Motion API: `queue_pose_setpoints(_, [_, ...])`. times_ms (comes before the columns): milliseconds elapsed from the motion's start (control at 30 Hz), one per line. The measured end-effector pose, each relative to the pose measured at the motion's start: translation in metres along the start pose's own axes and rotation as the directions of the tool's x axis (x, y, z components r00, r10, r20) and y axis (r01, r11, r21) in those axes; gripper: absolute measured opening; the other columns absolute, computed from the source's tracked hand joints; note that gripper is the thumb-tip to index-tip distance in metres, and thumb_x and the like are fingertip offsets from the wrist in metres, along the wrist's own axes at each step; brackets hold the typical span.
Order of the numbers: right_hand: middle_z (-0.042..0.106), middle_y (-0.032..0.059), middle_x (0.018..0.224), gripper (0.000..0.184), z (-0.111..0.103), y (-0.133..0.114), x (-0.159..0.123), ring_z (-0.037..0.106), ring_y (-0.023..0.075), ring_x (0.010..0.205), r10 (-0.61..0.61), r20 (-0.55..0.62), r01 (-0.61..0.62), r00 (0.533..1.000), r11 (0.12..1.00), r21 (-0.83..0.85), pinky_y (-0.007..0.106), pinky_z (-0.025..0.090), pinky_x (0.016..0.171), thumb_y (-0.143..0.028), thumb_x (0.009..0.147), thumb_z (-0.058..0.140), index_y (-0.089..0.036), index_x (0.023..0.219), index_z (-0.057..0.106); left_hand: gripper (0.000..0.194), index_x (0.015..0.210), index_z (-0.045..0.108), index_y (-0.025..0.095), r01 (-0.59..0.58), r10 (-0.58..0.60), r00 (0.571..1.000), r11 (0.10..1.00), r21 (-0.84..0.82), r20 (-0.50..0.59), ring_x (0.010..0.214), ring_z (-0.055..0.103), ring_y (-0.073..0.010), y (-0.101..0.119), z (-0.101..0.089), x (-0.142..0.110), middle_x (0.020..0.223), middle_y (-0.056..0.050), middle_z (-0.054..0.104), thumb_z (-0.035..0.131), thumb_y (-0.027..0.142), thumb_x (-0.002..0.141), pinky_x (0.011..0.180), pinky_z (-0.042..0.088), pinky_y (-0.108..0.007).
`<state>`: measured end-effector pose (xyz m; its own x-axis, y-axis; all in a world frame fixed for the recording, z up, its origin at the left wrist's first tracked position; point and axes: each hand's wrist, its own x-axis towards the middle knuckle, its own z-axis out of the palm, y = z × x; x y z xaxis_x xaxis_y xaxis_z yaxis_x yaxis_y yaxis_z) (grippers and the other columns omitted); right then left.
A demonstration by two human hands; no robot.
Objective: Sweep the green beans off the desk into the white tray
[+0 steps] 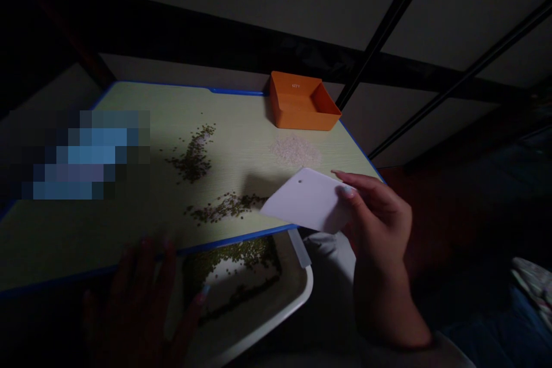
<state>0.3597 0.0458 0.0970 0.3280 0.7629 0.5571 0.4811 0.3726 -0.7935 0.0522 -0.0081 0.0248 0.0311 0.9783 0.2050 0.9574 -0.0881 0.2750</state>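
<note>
My right hand (pixel 379 224) grips a flat white scraper (pixel 308 198) with a small hole near one corner. The scraper's left tip is at the end of a strip of small green beans (pixel 228 207). Beyond it lies a heap of pale, rice-like grains (pixel 295 149). Another patch of green beans mixed with pale grains (pixel 194 155) is farther left. In shadow at the lower left, my left hand (pixel 142 293) has its fingers spread at the table's near edge. Its thumb reaches over a white tub (pixel 308 282) containing many green beans (pixel 245 250).
An orange open box (pixel 302 112) stands at the table's far right corner. The pale table (pixel 142 213) has a blue rim, and the tub sits below its near edge. A blurred-out bluish item (pixel 90 155) is on the left. Panelled doors (pixel 259 0) rise behind.
</note>
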Motion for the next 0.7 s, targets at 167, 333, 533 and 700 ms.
queue_pose_setpoints(167, [0.080, 0.0052, 0.095, 0.025, -0.027, -0.003, -0.025, 0.076, 0.0232, 0.091, -0.275, 0.083, 0.285, 0.958, 0.946, -0.152, 0.039, 0.064, 0.075, -0.014, 0.089, 0.062, -0.028, 0.107, 0.071, 0.073, 0.153, 0.000, 0.043, 0.022, -0.022, 1.000, 1.000, -0.019, 0.014, 0.159, 0.006, -0.0297, 0.000, 0.001, -0.001, 0.173, -0.002, 0.006, 0.036, 0.045, 0.089, 0.123, 0.006, -0.070])
queue_pose_setpoints(333, [0.081, 0.0028, 0.099, 0.042, -0.036, -0.004, -0.040, 0.078, 0.0220, 0.093, -0.492, 0.371, 0.574, 0.787, 0.804, -0.151, 0.038, 0.067, 0.082, -0.008, 0.089, 0.053, -0.029, 0.124, 0.063, 0.073, 0.153, 0.000, 0.044, 0.007, -0.007, 1.000, 0.999, -0.031, -0.018, 0.159, 0.004, -0.0283, 0.004, -0.002, 0.000, 0.173, 0.002, 0.003, 0.037, 0.041, 0.090, 0.123, 0.003, -0.071])
queue_pose_setpoints(533, [0.081, 0.0035, 0.100, 0.039, -0.021, -0.005, -0.047, 0.077, 0.0192, 0.097, -0.540, 0.453, 0.659, 0.709, 0.736, -0.154, 0.036, 0.066, 0.088, -0.009, 0.094, 0.050, -0.024, 0.128, 0.063, 0.074, 0.153, 0.001, 0.043, 0.003, -0.003, 1.000, 0.999, -0.039, -0.003, 0.159, 0.008, -0.0316, 0.002, -0.001, 0.001, 0.173, -0.002, 0.006, 0.037, 0.043, 0.089, 0.122, 0.007, -0.072])
queue_pose_setpoints(700, [0.080, 0.0117, 0.100, 0.031, -0.007, -0.011, -0.046, 0.075, 0.0214, 0.104, -0.595, 0.451, 0.708, 0.666, 0.694, -0.129, 0.036, 0.065, 0.088, -0.010, 0.097, 0.049, -0.013, 0.122, 0.067, 0.073, 0.154, 0.000, 0.041, -0.014, 0.014, 1.000, 1.000, -0.009, -0.010, 0.159, 0.005, -0.0302, 0.002, -0.002, 0.001, 0.172, -0.004, 0.006, 0.036, 0.042, 0.090, 0.123, 0.004, -0.071])
